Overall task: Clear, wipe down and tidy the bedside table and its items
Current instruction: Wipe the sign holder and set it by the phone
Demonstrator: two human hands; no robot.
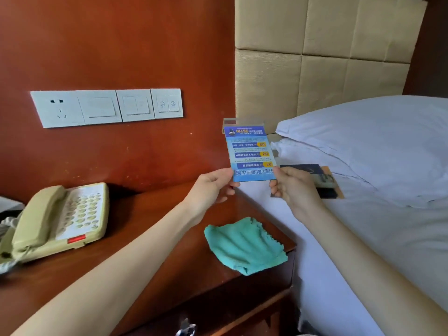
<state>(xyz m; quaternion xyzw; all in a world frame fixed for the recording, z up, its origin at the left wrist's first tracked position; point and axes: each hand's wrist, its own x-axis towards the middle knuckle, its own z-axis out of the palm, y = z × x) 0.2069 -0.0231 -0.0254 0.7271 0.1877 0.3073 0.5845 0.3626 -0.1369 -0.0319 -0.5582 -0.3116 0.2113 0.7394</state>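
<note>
Spreading across the right side lay the white-sheeted bed (363, 238), its smooth cotton creased under a plump white pillow (378, 141), with a padded beige headboard (327, 44) of square stitched panels behind. Beside it stood the glossy reddish-brown wooden bedside table (150, 267), backed by a matching wall panel carrying a row of white plastic sockets and switches (106, 106). On the table's left sat a boxy cream corded telephone (55, 221) with a red label; near its right edge lay a crumpled teal terry cloth (244, 246). A dark printed leaflet (324, 180) rested flat on the sheet.

Held in the air over the gap between table and bed was the clear acrylic sign stand with a blue printed card (252, 154), long axis upright and leaning slightly left, upside down, its thick clear base uppermost. Inverted numerals 01, 02, 03 and 96110 were readable. The left hand (213, 187) pinched its lower left corner and the right hand (293, 185) curled round its lower right corner.
</note>
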